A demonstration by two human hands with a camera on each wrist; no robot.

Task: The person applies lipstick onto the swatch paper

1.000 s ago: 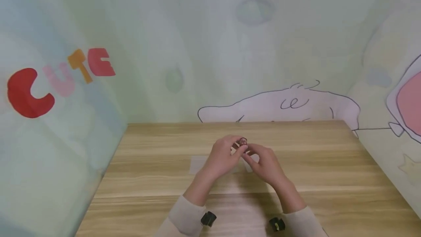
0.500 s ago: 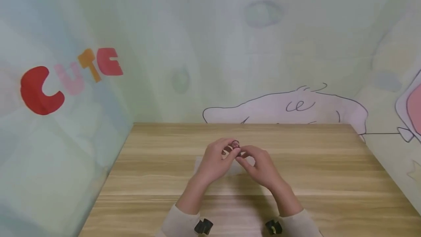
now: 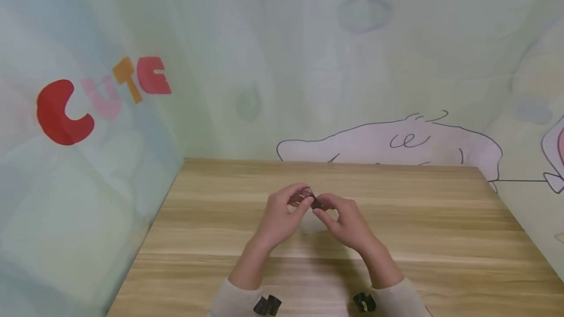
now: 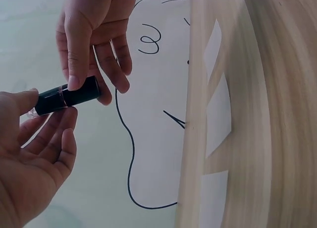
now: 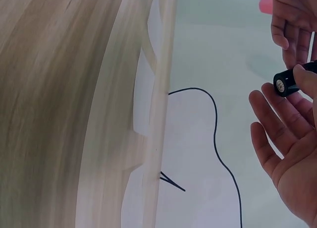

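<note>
Both hands hold a small lipstick tube [image 3: 307, 192] over the table. In the left wrist view the lipstick is a glossy black cylinder [image 4: 81, 92] with a thin coppery ring and a clear end. My left hand [image 3: 282, 216] pinches the clear end between thumb and fingers. At the black end, my right hand [image 3: 350, 221] grips with its thumb on top and fingers beneath. A round pale label shows on the black end's base [image 5: 281, 86] in the right wrist view. Fingers hide part of the clear end.
White paper pieces [image 4: 219, 119] lie in a row on the wooden table [image 3: 202, 238]; in the head view one sheet [image 3: 312, 224] shows behind the hands. A printed cloth wall [image 3: 220, 87] stands along the table's back and sides.
Both hands have shifted left over the table with the lipstick, which now leans more, its black end toward the right hand. The head view has turned slightly. Both hands keep their hold.
</note>
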